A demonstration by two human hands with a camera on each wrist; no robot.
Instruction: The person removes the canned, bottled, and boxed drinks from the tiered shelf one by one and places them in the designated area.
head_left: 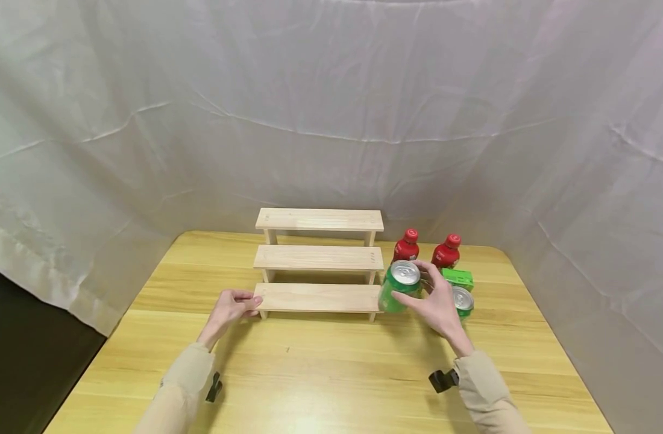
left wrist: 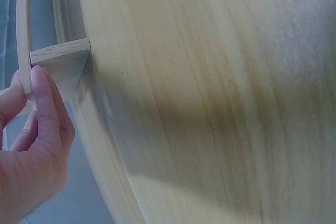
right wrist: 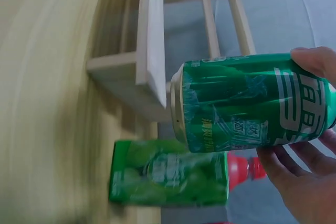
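Observation:
My right hand (head_left: 437, 306) grips a green drink can (head_left: 392, 296) with a silver top, thumb on one side and fingers on the other. The can is held up beside the right end of the bottom board (head_left: 317, 298) of a three-step wooden rack. In the right wrist view, the can (right wrist: 236, 106) lies across the picture, its base close to the board's end (right wrist: 150, 35). With thumb and fingers, my left hand (head_left: 231, 310) pinches the left end of that same board. The left wrist view shows the fingertips (left wrist: 39, 77) at the board's corner, by a rack leg (left wrist: 60, 51).
Right of the rack stand two red bottles (head_left: 406, 248), a green carton (head_left: 458, 277) and another green can (head_left: 463, 298), partly behind my right hand. Pale curtains (head_left: 331, 157) hang behind and beside the wooden table (head_left: 320, 374).

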